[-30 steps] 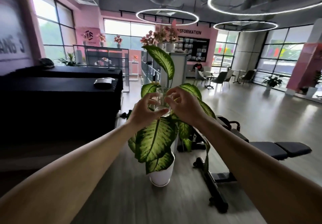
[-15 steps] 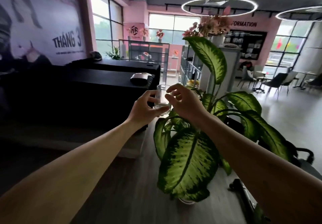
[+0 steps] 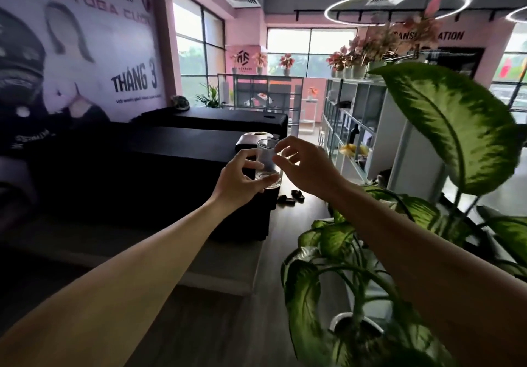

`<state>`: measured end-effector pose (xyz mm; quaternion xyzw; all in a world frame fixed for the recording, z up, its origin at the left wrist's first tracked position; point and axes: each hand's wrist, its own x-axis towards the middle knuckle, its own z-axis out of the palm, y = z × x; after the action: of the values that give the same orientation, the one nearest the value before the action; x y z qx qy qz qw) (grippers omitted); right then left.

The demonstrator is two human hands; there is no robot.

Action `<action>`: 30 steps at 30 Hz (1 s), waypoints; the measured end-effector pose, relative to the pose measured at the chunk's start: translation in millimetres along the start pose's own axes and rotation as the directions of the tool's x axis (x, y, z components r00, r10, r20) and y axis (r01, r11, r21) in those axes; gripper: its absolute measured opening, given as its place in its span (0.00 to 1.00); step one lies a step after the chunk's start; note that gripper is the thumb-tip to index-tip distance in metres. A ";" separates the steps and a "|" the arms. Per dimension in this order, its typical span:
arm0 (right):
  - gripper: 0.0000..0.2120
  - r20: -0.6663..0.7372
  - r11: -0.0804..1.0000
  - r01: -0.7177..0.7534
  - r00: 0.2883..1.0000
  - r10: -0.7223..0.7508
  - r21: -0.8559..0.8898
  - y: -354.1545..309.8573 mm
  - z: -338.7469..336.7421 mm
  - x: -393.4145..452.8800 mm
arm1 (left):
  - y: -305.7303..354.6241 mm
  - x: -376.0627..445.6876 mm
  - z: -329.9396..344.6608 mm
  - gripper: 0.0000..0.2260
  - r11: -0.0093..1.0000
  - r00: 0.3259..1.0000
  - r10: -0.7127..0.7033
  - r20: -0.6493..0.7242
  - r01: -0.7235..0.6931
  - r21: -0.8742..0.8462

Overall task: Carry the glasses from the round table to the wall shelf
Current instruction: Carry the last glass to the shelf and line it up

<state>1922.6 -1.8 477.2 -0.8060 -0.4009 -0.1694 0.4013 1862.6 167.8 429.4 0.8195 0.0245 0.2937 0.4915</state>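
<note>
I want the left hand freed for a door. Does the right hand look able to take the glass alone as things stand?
Probably yes. The right hand is already at the glass, fingers curled by its rim, nothing between them; only the left hand grips its base.
</note>
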 end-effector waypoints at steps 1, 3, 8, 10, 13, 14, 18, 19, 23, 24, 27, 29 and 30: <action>0.03 0.005 1.000 -0.001 1.000 0.001 0.003 9.2 7.8 14.0 | -8.4 12.6 -0.3 0.29 1.000 1.000 0.000 0.005 0.000 0.004; 0.03 0.027 1.000 0.001 1.000 -0.001 0.013 26.9 23.4 39.9 | -24.6 34.7 -2.4 0.30 1.000 1.000 -0.002 0.004 0.002 0.016; 0.05 0.078 0.995 0.061 0.995 -0.067 0.074 69.8 68.4 113.0 | -69.7 96.6 -13.2 0.27 0.999 0.998 -0.023 -0.059 0.026 0.044; 0.06 0.097 0.989 0.103 0.989 -0.113 0.103 84.1 86.5 144.3 | -86.7 122.0 -19.3 0.26 0.997 0.995 -0.033 -0.096 0.040 0.072; 0.05 0.120 0.977 0.149 0.978 -0.168 0.152 100.3 113.7 190.5 | -106.9 157.0 -33.0 0.27 0.993 0.988 -0.044 -0.151 0.059 0.099; 0.05 0.138 0.972 0.162 0.973 -0.186 0.169 104.5 122.8 206.5 | -113.6 168.2 -37.7 0.27 0.992 0.984 -0.051 -0.173 0.070 0.108; 0.06 0.173 0.953 0.202 0.954 -0.244 0.227 108.6 166.6 262.0 | -139.4 199.1 -66.1 0.29 0.982 0.964 -0.081 -0.254 0.121 0.146; 0.06 0.177 0.945 0.216 0.949 -0.262 0.245 106.9 179.8 273.6 | -147.0 204.1 -74.8 0.30 0.978 0.956 -0.089 -0.281 0.137 0.155; 0.05 0.221 0.913 0.246 0.919 -0.326 0.326 90.1 243.5 304.7 | -182.0 209.5 -119.1 0.31 0.960 0.922 -0.129 -0.365 0.208 0.186; 0.04 0.237 0.902 0.255 0.907 -0.348 0.348 84.4 260.7 312.2 | -192.5 210.1 -132.1 0.31 0.956 0.910 -0.137 -0.392 0.225 0.190; 0.03 0.282 0.866 0.276 0.866 -0.412 0.417 63.1 313.6 333.5 | -223.3 209.1 -174.2 0.30 0.938 0.868 -0.167 -0.467 0.285 0.195; 0.02 0.310 0.839 0.291 0.833 -0.459 0.460 42.3 353.7 348.7 | -247.3 207.8 -208.7 0.29 0.927 0.838 -0.180 -0.515 0.319 0.195; 0.03 0.319 0.828 0.296 0.819 -0.477 0.477 31.1 374.8 356.5 | -259.5 208.5 -228.1 0.29 0.921 0.824 -0.186 -0.535 0.336 0.196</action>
<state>2150.2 462.4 440.8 -0.6205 -0.6628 0.0179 0.4187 1984.0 550.6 390.5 0.7635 0.3071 0.4208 0.3817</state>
